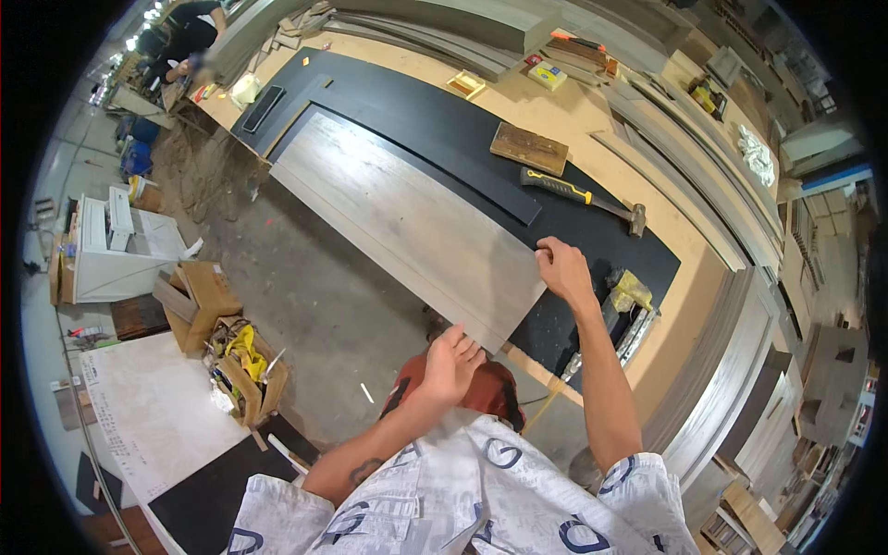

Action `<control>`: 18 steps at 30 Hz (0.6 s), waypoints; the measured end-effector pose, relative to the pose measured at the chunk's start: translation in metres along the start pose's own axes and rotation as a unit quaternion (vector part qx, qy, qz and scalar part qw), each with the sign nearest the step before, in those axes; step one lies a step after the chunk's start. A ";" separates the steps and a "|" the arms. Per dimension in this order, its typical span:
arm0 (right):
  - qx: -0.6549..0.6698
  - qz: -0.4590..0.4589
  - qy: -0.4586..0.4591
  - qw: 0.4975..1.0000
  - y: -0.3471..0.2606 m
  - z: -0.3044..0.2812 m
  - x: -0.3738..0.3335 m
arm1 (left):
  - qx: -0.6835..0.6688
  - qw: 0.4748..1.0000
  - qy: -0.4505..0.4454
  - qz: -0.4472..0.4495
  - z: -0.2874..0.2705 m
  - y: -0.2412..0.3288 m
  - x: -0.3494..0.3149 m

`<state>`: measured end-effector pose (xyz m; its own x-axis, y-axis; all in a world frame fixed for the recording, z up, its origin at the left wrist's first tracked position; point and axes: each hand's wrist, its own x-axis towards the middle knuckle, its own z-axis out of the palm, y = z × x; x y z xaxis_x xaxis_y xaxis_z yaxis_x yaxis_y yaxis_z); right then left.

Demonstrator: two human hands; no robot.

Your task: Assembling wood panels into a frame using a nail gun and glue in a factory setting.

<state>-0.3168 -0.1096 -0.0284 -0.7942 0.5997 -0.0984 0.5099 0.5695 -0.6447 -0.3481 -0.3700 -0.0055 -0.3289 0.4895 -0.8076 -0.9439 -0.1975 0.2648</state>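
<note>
Black benchtop [612, 257], grey panel [416, 222], lettered shirt [462, 490]

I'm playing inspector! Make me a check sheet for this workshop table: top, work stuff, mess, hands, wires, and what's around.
Surface: wooden table with a black panel lying on it.
Job's things: long grey board, lying flat over the panel.
Clutter: hammer, brown wood block, small yellow box.
Hands: right hand at the board's far right corner; left hand by its near right corner; how tightly they grip is unclear.
Cables: none clear enough to be sure.
Surroundings: grey floor, open cardboard box; another person at upper left.
</note>
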 end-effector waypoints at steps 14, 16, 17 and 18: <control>0.162 0.155 0.156 0.962 -0.025 0.036 -0.086 | 0.284 0.913 0.124 0.264 -0.058 0.090 0.034; 0.327 0.253 0.135 0.900 -0.036 0.051 -0.114 | 0.390 0.834 0.121 0.373 -0.048 0.166 0.052; 0.380 0.279 0.142 0.870 -0.060 0.050 -0.121 | 0.439 0.773 0.132 0.439 -0.058 0.211 0.065; 0.384 0.274 0.144 0.870 -0.066 0.059 -0.126 | 0.483 0.705 0.136 0.500 -0.068 0.257 0.083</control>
<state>-0.2699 -0.2554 -0.0181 -0.3298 0.8415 -0.4279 0.3264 -0.3237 -0.8881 -0.6157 -0.4372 -0.0405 -0.9512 0.3086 0.0019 0.1339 0.4071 0.9035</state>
